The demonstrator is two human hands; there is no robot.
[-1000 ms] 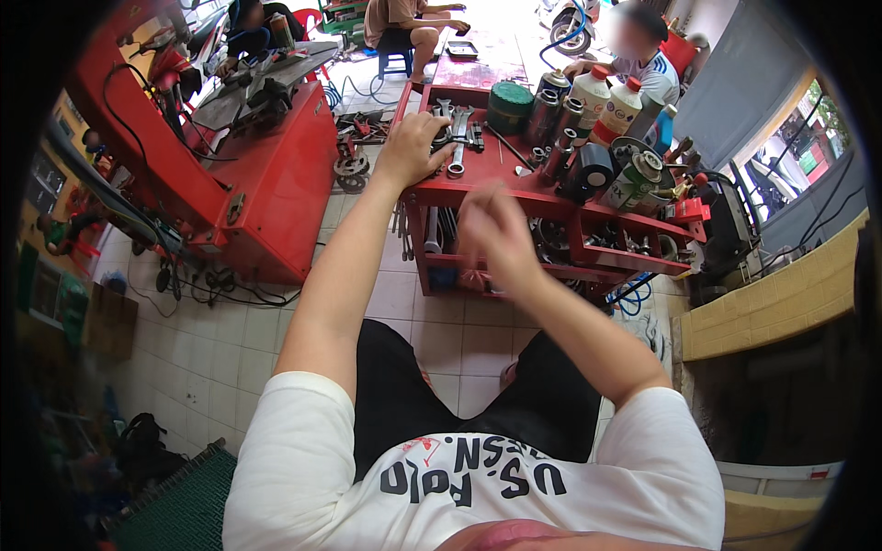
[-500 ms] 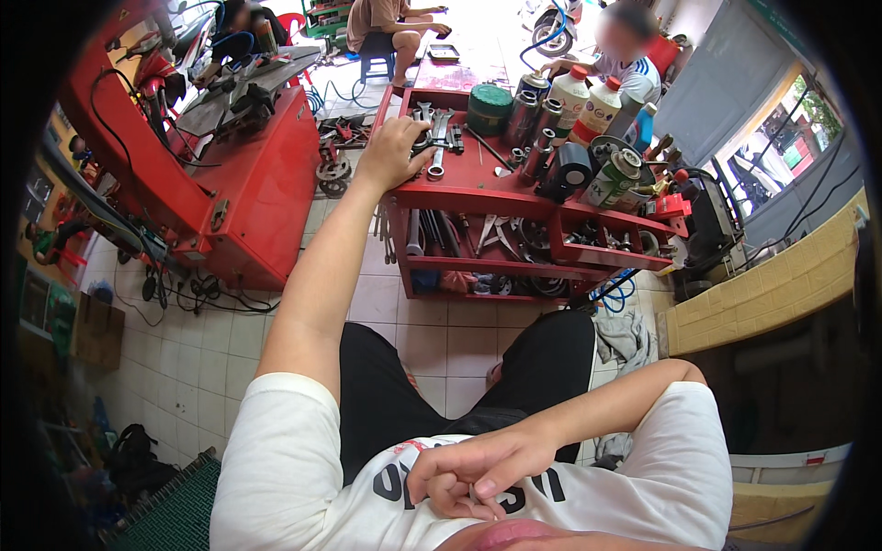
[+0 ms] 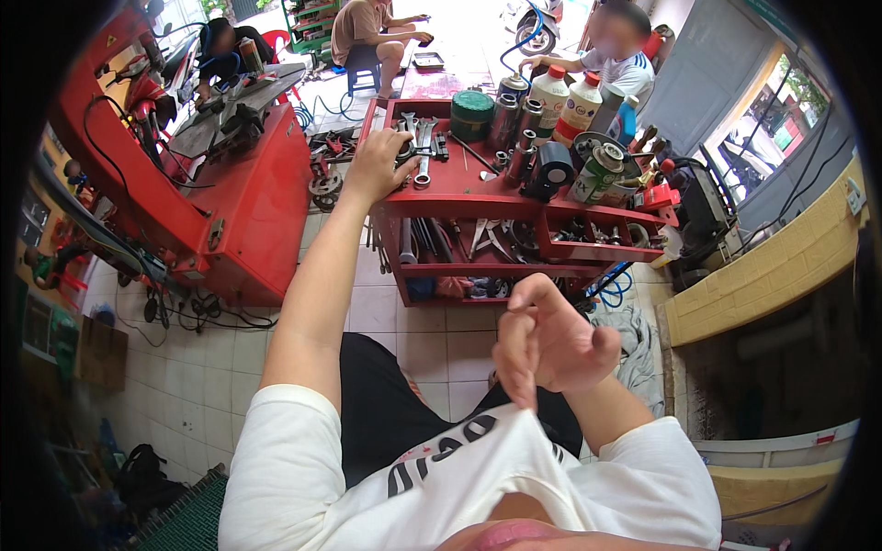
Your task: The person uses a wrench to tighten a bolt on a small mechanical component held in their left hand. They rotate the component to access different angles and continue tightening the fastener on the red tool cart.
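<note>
My left hand (image 3: 378,163) rests on the near left corner of a red tool cart (image 3: 459,193), thumb and fingers apart over the tools lying there. Beside its fingertips are several metal wrenches (image 3: 424,151); whatever lies under the palm is hidden. My right hand (image 3: 558,342) is raised in front of my chest, its fingers pinching the front of my white T-shirt (image 3: 514,432) and drawing the cloth up into a peak.
On the cart stand a green tub (image 3: 472,114), white bottles with red caps (image 3: 549,96), metal cylinders and a spray can (image 3: 597,174). A red machine (image 3: 248,202) stands left. A seated person (image 3: 363,37) is beyond, another person (image 3: 620,64) behind the bottles. Grey cloth (image 3: 638,354) lies right.
My right hand has risen from my chest and moved right and forward, pulling the shirt front out. My left hand stays on the cart corner; the view has shifted slightly.
</note>
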